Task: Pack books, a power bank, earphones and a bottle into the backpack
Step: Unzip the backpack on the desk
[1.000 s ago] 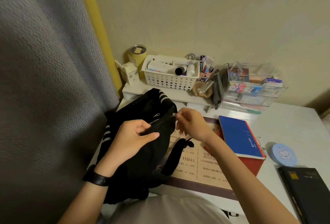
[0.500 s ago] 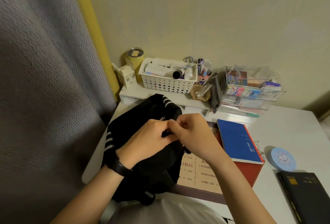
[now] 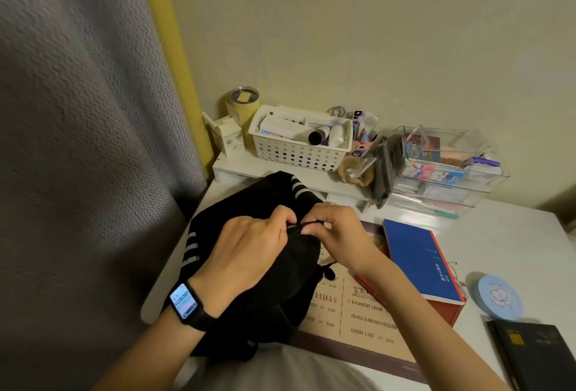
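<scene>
Hanging down the left side: grey zigzag-textured curtain point(image 3: 78, 141), with a yellow wall strip point(image 3: 168, 47) just right of it. Near left, a black smartwatch point(image 3: 185, 301) with a lit screen sits on the left wrist.

Left hand point(image 3: 246, 253) lies over the black fabric backpack point(image 3: 290, 272), fingers curled and pinching the bag's upper edge. The backpack sits on the left part of the white counter point(image 3: 505, 234), with white stripes showing on its left side and far top.

Far behind it, on a low white shelf riser point(image 3: 237, 166):
- yellow lidded tumbler point(image 3: 243, 103)
- small white carton point(image 3: 227, 138)
- white perforated plastic basket point(image 3: 299, 153) full of tubes and bottles

Right hand point(image 3: 339, 231) meets the left at the same edge, thumb and fingers pinching the black fabric. The fingertips of the two hands nearly touch. Cannot tell whether a zip pull lies between the fingers.

A beige printed placemat point(image 3: 367, 319) lies under the backpack's right side and the right forearm. Right of the hands, a blue softcover notebook point(image 3: 420, 262) lies on a red book point(image 3: 445, 311). Both are flat on the counter, apart from the backpack.

Far, right of the basket, is a clear plastic stacked organiser point(image 3: 452, 166) holding cards and small packs. Near right is a round pale-blue disc point(image 3: 497, 298) with a cartoon print. Beside it, a black hardcover book point(image 3: 536, 356) lies at the counter's near right corner, partly out of frame.
</scene>
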The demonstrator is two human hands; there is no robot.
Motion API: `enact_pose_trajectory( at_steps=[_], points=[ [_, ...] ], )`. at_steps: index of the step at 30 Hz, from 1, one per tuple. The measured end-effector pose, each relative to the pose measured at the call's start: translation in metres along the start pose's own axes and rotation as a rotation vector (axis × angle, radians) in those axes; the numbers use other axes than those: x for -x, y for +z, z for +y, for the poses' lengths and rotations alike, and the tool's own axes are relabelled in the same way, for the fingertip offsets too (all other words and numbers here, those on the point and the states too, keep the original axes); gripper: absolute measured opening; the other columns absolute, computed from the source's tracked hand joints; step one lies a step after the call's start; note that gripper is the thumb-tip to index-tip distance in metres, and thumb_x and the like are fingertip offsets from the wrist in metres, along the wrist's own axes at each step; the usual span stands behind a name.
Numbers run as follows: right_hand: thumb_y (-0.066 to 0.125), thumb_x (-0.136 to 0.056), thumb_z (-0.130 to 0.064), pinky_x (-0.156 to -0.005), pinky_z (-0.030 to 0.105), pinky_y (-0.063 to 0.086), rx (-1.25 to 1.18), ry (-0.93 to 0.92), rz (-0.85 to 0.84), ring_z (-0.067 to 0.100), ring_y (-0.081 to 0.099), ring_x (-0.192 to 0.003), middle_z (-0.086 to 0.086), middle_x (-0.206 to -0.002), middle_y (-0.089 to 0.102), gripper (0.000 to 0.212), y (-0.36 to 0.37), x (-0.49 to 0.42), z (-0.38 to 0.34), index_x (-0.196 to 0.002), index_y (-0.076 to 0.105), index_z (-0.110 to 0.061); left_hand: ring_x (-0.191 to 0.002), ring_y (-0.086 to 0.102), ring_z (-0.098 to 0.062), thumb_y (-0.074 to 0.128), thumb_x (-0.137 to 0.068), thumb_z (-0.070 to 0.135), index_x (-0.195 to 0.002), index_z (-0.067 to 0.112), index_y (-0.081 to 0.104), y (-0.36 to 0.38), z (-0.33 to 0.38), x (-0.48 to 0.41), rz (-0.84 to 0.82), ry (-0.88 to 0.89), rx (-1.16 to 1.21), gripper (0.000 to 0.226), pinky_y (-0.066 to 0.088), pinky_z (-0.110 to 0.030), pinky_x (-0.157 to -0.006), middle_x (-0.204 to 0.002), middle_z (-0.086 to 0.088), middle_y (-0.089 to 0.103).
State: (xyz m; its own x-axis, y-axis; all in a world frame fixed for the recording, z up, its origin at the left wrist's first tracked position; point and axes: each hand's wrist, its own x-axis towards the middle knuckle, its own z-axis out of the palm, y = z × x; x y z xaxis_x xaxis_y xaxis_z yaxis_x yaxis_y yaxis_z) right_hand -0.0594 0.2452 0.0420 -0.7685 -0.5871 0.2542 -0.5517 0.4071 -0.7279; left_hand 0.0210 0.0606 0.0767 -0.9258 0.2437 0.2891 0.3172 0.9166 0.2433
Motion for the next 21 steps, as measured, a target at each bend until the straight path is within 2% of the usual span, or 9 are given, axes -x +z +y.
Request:
enact_pose_trajectory(
  at_steps=[4,6,8,11,14,16,17,19,21],
  points=[
    [0.064,-0.087,-0.012,-0.076,0.028,0.049,-0.134,0.154,0.314,0.007,0.062,-0.079,-0.014,-0.078,0.066,0.014,-0.007,-0.005,0.012,-0.079,0.069,-0.022,-0.045,0.055,-0.018,0.045,-0.09,0.02,-0.115,0.019,0.061,-0.014,-0.037,0.024,0.06,-0.334,-0.106,0.03,0.038,-0.029,-0.046,-0.052,0.004,0.058],
    [0.063,-0.088,-0.007,-0.076,0.035,0.051,-0.174,0.24,0.402,0.015,0.063,-0.079,-0.005,-0.079,0.068,0.017,-0.014,-0.006,0.02,-0.081,0.07,-0.02,-0.067,0.065,-0.026,0.039,-0.096,0.027,-0.099,0.021,0.066,-0.011,-0.06,0.041,0.019,-0.478,-0.038,0.027,0.046,-0.034,-0.059,-0.068,-0.004,0.068],
    [0.063,-0.088,-0.007,-0.076,0.035,0.051,-0.141,0.26,0.384,0.017,0.063,-0.08,-0.004,-0.079,0.068,0.016,-0.017,-0.011,0.021,-0.082,0.07,-0.021,-0.07,0.065,-0.029,0.033,-0.095,0.038,-0.072,0.016,0.063,0.004,-0.078,0.056,-0.01,-0.594,0.144,0.044,0.048,-0.038,-0.063,-0.067,-0.009,0.066],
    [0.063,-0.088,-0.007,-0.077,0.028,0.048,-0.031,0.255,0.186,0.01,0.063,-0.081,-0.007,-0.081,0.067,0.016,-0.019,-0.015,0.009,-0.084,0.07,-0.02,-0.066,0.062,-0.035,0.025,-0.082,0.054,-0.067,-0.002,0.061,0.026,-0.075,0.063,0.145,-0.723,0.43,0.069,0.05,-0.048,-0.066,-0.065,-0.022,0.063],
    [0.055,-0.095,-0.016,-0.08,0.024,0.049,-0.008,0.299,-0.225,0.003,0.065,-0.084,-0.009,-0.089,0.07,0.016,-0.035,-0.019,-0.007,-0.091,0.07,-0.02,-0.077,0.063,-0.04,0.026,-0.083,0.055,-0.072,-0.009,0.062,0.036,-0.063,0.059,0.4,-0.767,0.571,0.074,0.047,-0.046,-0.073,-0.079,-0.031,0.065],
    [0.053,-0.096,-0.028,-0.085,0.021,0.05,0.027,0.303,-0.491,-0.001,0.065,-0.093,-0.011,-0.099,0.071,0.02,-0.039,-0.022,-0.022,-0.105,0.07,-0.024,-0.086,0.065,-0.037,0.026,-0.091,0.055,-0.066,-0.004,0.06,0.032,-0.053,0.053,0.455,-0.659,0.536,0.073,0.051,-0.044,-0.079,-0.086,-0.029,0.067],
    [0.053,-0.095,-0.032,-0.088,0.02,0.05,0.06,0.265,-0.559,-0.002,0.064,-0.096,-0.012,-0.103,0.07,0.023,-0.035,-0.024,-0.031,-0.109,0.07,-0.024,-0.082,0.066,-0.032,0.023,-0.095,0.055,-0.062,-0.001,0.058,0.028,-0.046,0.049,0.444,-0.572,0.492,0.074,0.051,-0.044,-0.075,-0.082,-0.025,0.068],
    [0.054,-0.096,-0.032,-0.087,0.018,0.048,0.063,0.126,-0.596,-0.003,0.062,-0.094,-0.014,-0.101,0.069,0.023,-0.016,-0.031,-0.054,-0.107,0.07,-0.021,-0.056,0.058,-0.025,0.019,-0.1,0.05,-0.056,0.001,0.053,0.023,-0.034,0.04,0.432,-0.417,0.425,0.074,0.046,-0.047,-0.057,-0.058,-0.014,0.059],
    [0.052,-0.098,-0.023,-0.076,0.016,0.044,-0.055,0.006,-0.604,-0.002,0.059,-0.079,-0.016,-0.081,0.063,0.02,0.005,-0.036,-0.075,-0.091,0.069,-0.013,-0.047,0.053,-0.02,0.02,-0.102,0.045,-0.056,0.002,0.054,0.017,-0.028,0.031,0.47,-0.306,0.393,0.072,0.042,-0.043,-0.049,-0.051,-0.007,0.053]
  ],
)
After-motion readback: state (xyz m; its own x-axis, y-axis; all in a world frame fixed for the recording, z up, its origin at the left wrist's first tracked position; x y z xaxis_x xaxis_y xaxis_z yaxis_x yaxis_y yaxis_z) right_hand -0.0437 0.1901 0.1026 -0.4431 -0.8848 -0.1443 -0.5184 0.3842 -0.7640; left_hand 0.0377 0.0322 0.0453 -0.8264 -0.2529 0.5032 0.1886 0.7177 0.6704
